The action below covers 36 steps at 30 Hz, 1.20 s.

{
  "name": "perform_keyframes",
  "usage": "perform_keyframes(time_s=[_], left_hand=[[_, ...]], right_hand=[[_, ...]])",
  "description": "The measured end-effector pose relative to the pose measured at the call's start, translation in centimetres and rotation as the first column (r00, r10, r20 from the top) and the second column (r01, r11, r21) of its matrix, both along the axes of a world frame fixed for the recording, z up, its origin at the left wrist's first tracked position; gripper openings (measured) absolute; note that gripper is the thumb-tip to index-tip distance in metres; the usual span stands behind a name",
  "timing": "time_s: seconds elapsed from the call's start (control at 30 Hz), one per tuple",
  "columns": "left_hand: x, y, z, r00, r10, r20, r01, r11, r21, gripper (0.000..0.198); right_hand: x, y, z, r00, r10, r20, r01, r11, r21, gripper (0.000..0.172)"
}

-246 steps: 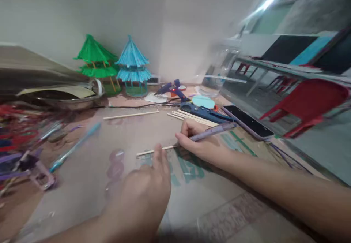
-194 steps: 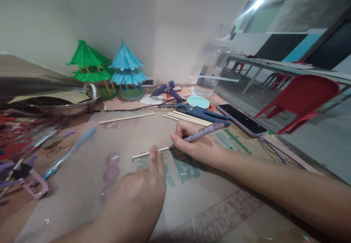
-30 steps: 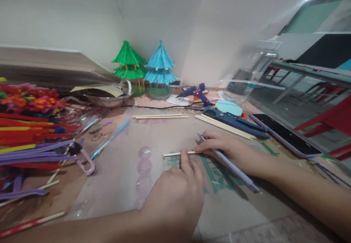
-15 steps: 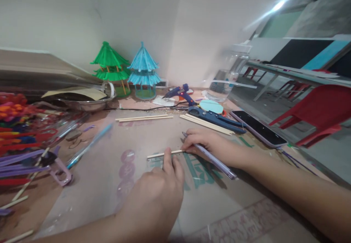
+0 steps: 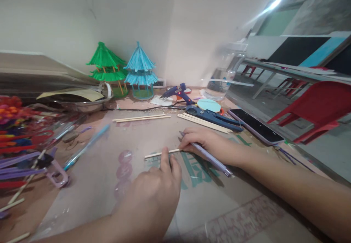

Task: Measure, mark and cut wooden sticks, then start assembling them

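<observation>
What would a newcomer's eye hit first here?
Probably the green pagoda-style model and blue pagoda-style model, side by side by the back wall. Then, front and centre, the left hand with fingertips on a thin wooden stick, the right hand holding a purple pen. Far right, the red plastic chair.

Dim overall; lit by lamp at upper right, flaring into streaks. Paler on wall at centre, greyer leftward. Shadowed beneath right hand. Soft, stretched toward edges.
</observation>
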<state>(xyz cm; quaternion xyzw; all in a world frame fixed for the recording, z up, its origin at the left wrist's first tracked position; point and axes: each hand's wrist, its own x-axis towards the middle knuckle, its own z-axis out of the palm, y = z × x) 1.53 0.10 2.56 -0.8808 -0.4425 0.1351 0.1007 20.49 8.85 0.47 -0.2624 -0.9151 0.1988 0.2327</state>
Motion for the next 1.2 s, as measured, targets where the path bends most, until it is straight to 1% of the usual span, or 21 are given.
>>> perform_keyframes(time_s=[0.13,0.33,0.5,0.6,0.7,0.83,0.87,0.93,1.0,1.03,1.13,1.2], left_hand=[[0.0,-0.1,-0.2,0.999,0.014,0.049,-0.015,0.999,0.034,0.060],[-0.2,-0.3,-0.9,0.996,-0.050,-0.069,0.054,0.996,0.066,0.062],[-0.2,-0.3,-0.4,0.987,-0.080,-0.139,0.085,0.996,0.029,0.062],[-0.2,-0.3,-0.4,0.984,-0.105,-0.144,0.113,0.992,0.051,0.060],[-0.6,-0.5,-1.3,0.990,-0.122,-0.076,0.132,0.981,0.139,0.055],[-1.2,-0.7,-2.8,0.982,-0.171,0.082,0.132,0.927,0.352,0.045],[-1.3,-0.7,-3.0,0.978,-0.179,0.104,0.127,0.915,0.382,0.043],[-1.3,-0.7,-3.2,0.977,-0.181,0.114,0.121,0.909,0.399,0.042],[-1.3,-0.6,-3.0,0.979,-0.177,0.099,0.128,0.917,0.378,0.043],[-1.1,-0.6,-2.7,0.982,-0.170,0.077,0.134,0.928,0.346,0.044],[-0.6,-0.5,-1.6,0.990,-0.134,-0.036,0.138,0.975,0.176,0.052],[-0.4,-0.4,-0.9,0.989,-0.107,-0.101,0.115,0.990,0.079,0.058]], right_hand=[[-0.1,0.0,0.1,1.000,0.010,0.004,-0.010,1.000,-0.015,0.019],[-0.1,-0.2,0.1,0.999,0.007,0.042,-0.005,0.999,-0.033,0.023],[-0.2,-0.2,-0.3,0.999,-0.001,0.054,0.003,0.999,-0.040,0.028],[-0.3,-0.3,-0.3,0.998,-0.001,0.056,0.003,0.999,-0.035,0.032],[-0.4,-0.4,-0.1,0.998,-0.011,0.068,0.013,1.000,-0.021,0.034],[-0.4,-0.6,0.2,0.995,-0.024,0.096,0.027,0.999,-0.028,0.037],[-0.4,-0.6,0.2,0.994,-0.026,0.103,0.029,0.999,-0.028,0.039],[-0.5,-0.7,0.3,0.992,-0.034,0.119,0.038,0.999,-0.026,0.041],[-0.5,-0.7,0.4,0.992,-0.036,0.125,0.039,0.999,-0.022,0.041],[-0.5,-0.7,0.4,0.992,-0.031,0.120,0.034,0.999,-0.017,0.040],[-0.4,-0.6,0.1,0.994,-0.026,0.105,0.026,1.000,-0.003,0.035],[-0.3,-0.4,-0.2,0.995,-0.024,0.093,0.024,1.000,0.004,0.031]])
